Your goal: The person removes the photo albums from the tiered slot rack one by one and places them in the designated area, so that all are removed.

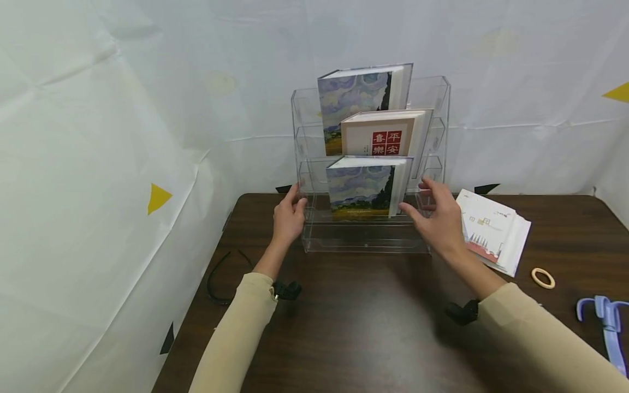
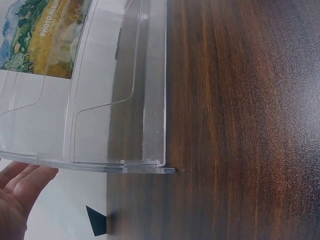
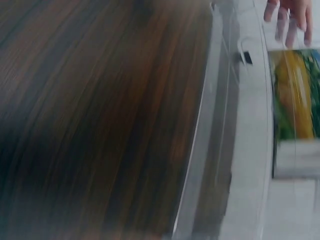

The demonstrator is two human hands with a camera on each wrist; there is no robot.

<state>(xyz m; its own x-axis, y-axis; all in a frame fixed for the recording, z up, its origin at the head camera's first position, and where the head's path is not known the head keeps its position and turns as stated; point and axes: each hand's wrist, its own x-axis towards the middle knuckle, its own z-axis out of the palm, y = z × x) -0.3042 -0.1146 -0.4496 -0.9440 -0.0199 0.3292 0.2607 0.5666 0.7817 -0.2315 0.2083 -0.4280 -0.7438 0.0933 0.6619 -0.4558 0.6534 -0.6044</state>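
Note:
A clear tiered display rack (image 1: 366,245) stands on the table with three photo albums in its tiers. The front photo album (image 1: 361,191) has a painted landscape cover; its lower part also shows in the left wrist view (image 2: 55,40). Behind it are an album with red characters (image 1: 368,136) and another landscape album (image 1: 349,98). My left hand (image 1: 289,218) is at the rack's left side, fingers extended along its edge. My right hand (image 1: 439,218) is spread near the rack's right end, thumb close to the front album's right edge.
White booklets (image 1: 491,229) lie stacked right of the rack. Farther right are a wooden ring (image 1: 543,278) and a lilac plastic hanger-like piece (image 1: 609,322). A thin black curved band (image 1: 210,281) lies at the left, near the table's edge. White sheeting (image 1: 236,82) hangs behind.

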